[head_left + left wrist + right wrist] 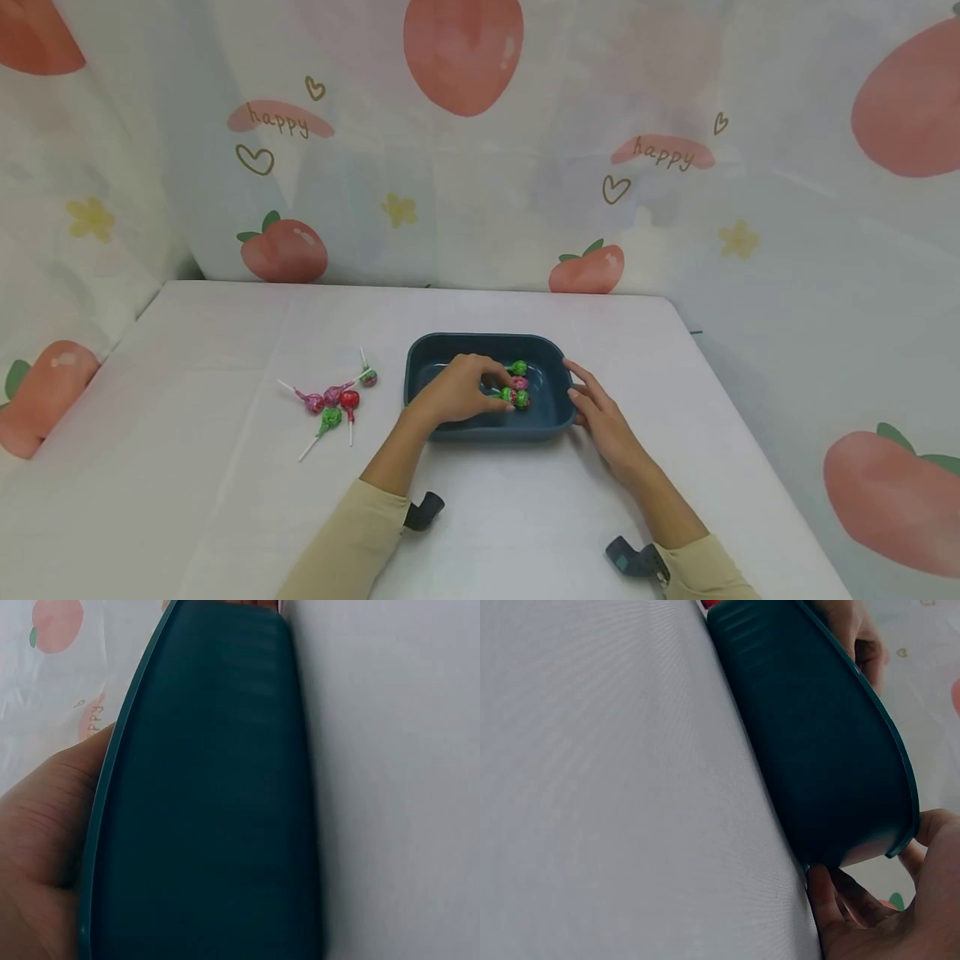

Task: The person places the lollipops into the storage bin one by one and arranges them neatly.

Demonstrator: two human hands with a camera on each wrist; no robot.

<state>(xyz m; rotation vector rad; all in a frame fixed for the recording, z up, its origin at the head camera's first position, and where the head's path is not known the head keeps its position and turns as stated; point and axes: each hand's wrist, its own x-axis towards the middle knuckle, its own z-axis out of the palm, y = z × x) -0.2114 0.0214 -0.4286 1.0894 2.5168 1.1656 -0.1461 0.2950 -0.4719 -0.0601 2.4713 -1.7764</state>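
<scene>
My left hand (467,388) reaches into a dark teal rectangular tray (480,434). Its thumb and curved forefinger are around a green-wrapped lollipop (507,395) with a white stick. Beside these fingertips in the tray lie other lollipops, one pink (520,383) and one green (518,367). My right hand (606,422) rests its fairly straight fingers against the outside of the tray's right end. In the right wrist view, one fingertip meets the rim and another touches low by the tablecloth. The left wrist view has the tray's outer wall (202,780), which hides the lollipops.
Left of the tray, several lollipops lie loosely on the white-covered table (225,500): a red one (349,400), purple ones (314,403) and green ones (330,418), sticks pointing various ways. A fruit-patterned cloth (480,200) hangs behind the table's far edge.
</scene>
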